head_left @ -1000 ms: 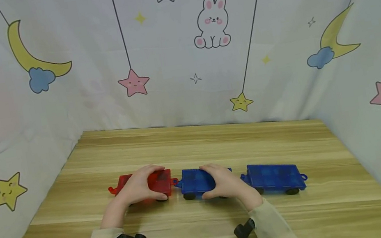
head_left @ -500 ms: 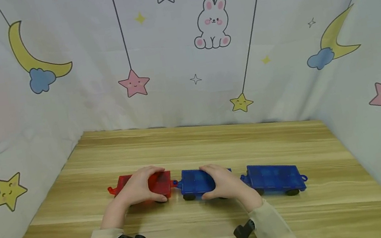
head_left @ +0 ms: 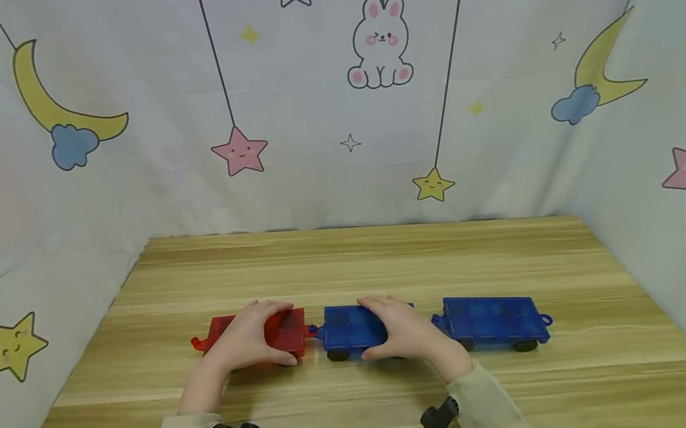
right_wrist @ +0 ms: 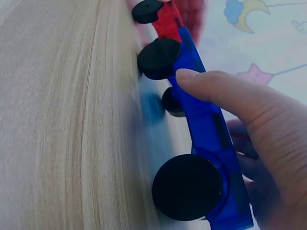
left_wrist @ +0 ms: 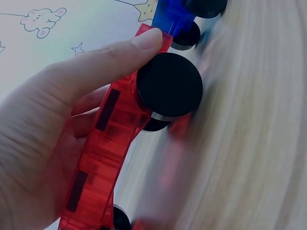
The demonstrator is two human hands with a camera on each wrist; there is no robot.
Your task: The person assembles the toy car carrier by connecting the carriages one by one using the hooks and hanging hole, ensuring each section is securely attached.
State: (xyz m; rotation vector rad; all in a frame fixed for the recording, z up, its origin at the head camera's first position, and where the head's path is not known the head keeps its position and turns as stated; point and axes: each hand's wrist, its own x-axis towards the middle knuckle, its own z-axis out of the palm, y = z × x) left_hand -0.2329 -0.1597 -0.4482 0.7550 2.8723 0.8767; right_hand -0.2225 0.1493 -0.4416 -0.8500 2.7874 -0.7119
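Observation:
A translucent red toy train car (head_left: 289, 329) with black wheels stands on the left. My left hand (head_left: 248, 340) grips it from above, the thumb on the near side and the fingers over the far side. To its right is a blue toy train car (head_left: 344, 327), gripped the same way by my right hand (head_left: 404, 328). Between the two cars, the red ring and the blue hook (head_left: 313, 332) overlap, with a blue tip showing inside the ring. In the right wrist view, the right thumb (right_wrist: 211, 86) presses the blue car's side above its wheels.
A second blue car (head_left: 494, 317) stands to the right, partly behind my right wrist; its hook end is close to the held blue car. All stand on a wood-grain table (head_left: 362, 420). A patterned white cloth (head_left: 310, 174) hangs round the back and sides.
The red car's ring, seen beside and slightly above the blue hook a second ago, has come down over it. Both hands keep their grip and hardly move.

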